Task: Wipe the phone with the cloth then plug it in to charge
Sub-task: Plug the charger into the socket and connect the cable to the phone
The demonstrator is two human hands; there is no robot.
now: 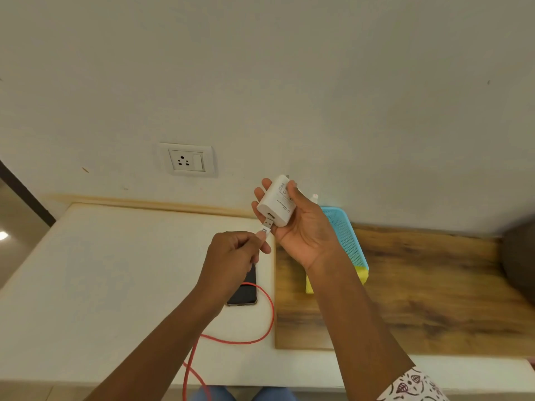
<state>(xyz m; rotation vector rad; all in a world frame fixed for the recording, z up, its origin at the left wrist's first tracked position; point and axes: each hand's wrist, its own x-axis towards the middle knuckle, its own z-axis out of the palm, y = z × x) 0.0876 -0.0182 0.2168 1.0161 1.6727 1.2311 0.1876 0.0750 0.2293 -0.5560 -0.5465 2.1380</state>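
The right hand (pixel 301 224) is gripping the white charger adapter (pixel 276 202); the left hand (pixel 234 256) fingers (pixel 262 235) are pinching the USB plug (pixel 267 225) at its port, above the phone (pixel 244 287).

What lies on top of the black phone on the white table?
A loop of the red cable crosses the phone. The left hand covers the phone's far end, so anything there is hidden.

— What sort of place is this?
— A room in a home, it looks like: a plain painted wall (pixel 289 68) with a white wall socket (pixel 187 160).
— Anything else?
— A white tabletop (pixel 101 285), a wood-grain board (pixel 419 293), and a small blue plastic basket (pixel 344 241) against the wall.
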